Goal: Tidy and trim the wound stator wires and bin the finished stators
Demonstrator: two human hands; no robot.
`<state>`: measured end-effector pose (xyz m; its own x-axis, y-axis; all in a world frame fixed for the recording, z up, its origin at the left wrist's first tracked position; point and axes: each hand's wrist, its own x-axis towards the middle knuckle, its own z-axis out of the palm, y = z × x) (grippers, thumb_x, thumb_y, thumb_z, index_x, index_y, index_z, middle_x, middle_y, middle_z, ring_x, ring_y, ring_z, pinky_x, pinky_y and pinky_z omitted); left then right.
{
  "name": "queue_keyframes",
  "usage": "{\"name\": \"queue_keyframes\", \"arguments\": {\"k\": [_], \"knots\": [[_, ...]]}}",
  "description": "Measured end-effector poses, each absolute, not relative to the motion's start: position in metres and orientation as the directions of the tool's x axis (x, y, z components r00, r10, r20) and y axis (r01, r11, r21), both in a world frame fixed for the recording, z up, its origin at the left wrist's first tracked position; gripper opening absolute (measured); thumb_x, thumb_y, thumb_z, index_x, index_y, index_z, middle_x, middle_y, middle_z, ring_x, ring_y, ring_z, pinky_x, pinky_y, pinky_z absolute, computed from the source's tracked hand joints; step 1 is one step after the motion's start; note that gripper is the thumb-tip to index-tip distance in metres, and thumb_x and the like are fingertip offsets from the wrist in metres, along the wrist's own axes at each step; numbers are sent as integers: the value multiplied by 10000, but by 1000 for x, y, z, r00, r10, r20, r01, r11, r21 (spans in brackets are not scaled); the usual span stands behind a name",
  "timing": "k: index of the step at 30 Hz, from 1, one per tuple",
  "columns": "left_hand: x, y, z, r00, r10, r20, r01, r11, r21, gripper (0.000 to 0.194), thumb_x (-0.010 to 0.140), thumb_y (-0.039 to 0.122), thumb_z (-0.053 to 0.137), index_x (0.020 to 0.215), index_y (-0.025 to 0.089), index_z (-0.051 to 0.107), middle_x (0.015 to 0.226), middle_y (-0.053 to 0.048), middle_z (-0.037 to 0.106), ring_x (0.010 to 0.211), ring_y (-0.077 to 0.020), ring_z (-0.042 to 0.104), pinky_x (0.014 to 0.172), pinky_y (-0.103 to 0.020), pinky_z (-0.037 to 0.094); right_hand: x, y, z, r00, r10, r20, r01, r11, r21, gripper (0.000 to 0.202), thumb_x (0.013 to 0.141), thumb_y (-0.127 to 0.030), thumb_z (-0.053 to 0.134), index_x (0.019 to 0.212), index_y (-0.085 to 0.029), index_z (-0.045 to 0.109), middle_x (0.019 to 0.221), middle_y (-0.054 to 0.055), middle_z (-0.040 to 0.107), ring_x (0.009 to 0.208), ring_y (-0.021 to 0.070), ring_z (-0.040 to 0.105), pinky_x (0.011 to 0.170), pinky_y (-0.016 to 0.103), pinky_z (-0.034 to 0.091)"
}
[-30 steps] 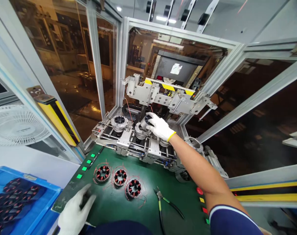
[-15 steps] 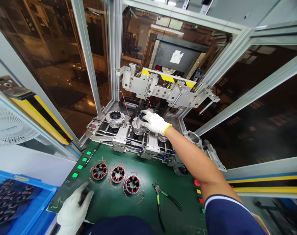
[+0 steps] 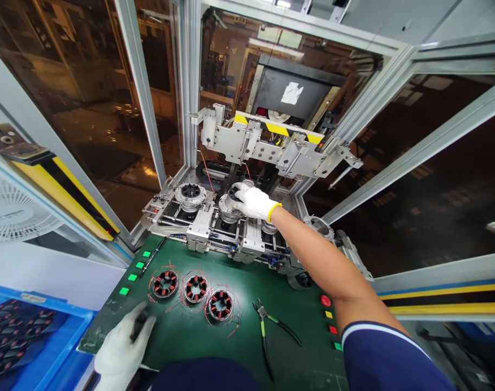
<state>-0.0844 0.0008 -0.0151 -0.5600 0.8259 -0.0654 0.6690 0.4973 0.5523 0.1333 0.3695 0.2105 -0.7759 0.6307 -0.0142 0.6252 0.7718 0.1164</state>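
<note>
My right hand (image 3: 251,201), in a white glove, reaches forward with its fingers curled over a black slotted core (image 3: 233,193) in the middle round fixture (image 3: 230,213) of the machine. Another black core (image 3: 190,191) sits in the fixture to the left. My left hand (image 3: 125,342), also gloved, is at the table's lower left with thumb and fingers around a dark part (image 3: 140,325). Three cores wound with red wire, the left (image 3: 164,284), middle (image 3: 195,289) and right (image 3: 220,305), lie in a row on the green table (image 3: 190,336).
Cutters with green and black handles (image 3: 263,326) lie open on the table. A blue bin (image 3: 68,326) of wound cores stands at the left. Metal frame posts and a raised clamp bar (image 3: 267,149) surround the fixtures. Coloured buttons line both table sides.
The view has shifted slightly. My right hand stays at the middle fixture, and my left hand has hardly moved.
</note>
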Motion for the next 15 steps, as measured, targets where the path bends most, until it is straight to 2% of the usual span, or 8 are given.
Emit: {"name": "queue_keyframes", "arguments": {"k": [2,4,6,8,11,13,15], "knots": [[-84,1,-14,-559,826,-71,669,500,551,421,859,482,462,1168,223,581,962,-24,725,897,-227,685,771,-290,516,130,363,203,-750,662,-10,652,741,162,511,922,-463,503,1238,-69,581,1416,185,391,1019,302,580,856,360,479],[-84,1,-13,-556,827,-90,664,506,551,424,859,484,457,1166,221,586,974,-23,726,901,-220,686,770,-281,515,126,357,193,-732,681,-24,662,718,214,668,828,-557,606,1231,-26,572,1394,238,391,1076,363,534,875,423,469],[-84,2,-13,-554,826,-104,658,511,553,437,859,487,451,1176,216,581,994,-25,725,916,-218,685,780,-279,515,122,356,184,-736,675,-51,646,722,247,792,705,-624,706,1202,-18,588,1396,255,377,1168,411,448,921,472,438],[-84,3,-13,-552,826,-112,660,515,547,449,860,493,445,1183,208,575,1010,-31,723,944,-227,678,807,-292,512,119,359,180,-744,665,-58,633,730,258,823,642,-628,754,1178,-22,601,1415,255,352,1226,432,377,949,501,409],[-83,5,-10,-550,827,-117,673,522,524,446,861,504,440,1174,218,581,1019,-35,720,959,-241,673,818,-313,509,119,356,186,-734,679,-22,665,725,177,755,655,-574,777,1159,-38,609,1411,235,372,1230,407,385,972,479,397],[-83,5,-8,-543,830,-126,681,524,512,445,863,509,435,1175,226,580,1028,-39,717,959,-245,675,814,-315,511,125,335,192,-695,711,108,718,693,61,678,727,-536,747,1187,-64,590,1405,204,395,1237,356,398,1016,430,369],[-84,5,-6,-537,830,-149,687,533,493,464,870,518,420,1192,219,567,1047,-53,712,963,-253,675,817,-328,513,139,293,192,-583,753,303,780,624,-50,618,859,-508,628,1299,-93,504,1417,170,392,1263,297,384,1071,387,312]]}}
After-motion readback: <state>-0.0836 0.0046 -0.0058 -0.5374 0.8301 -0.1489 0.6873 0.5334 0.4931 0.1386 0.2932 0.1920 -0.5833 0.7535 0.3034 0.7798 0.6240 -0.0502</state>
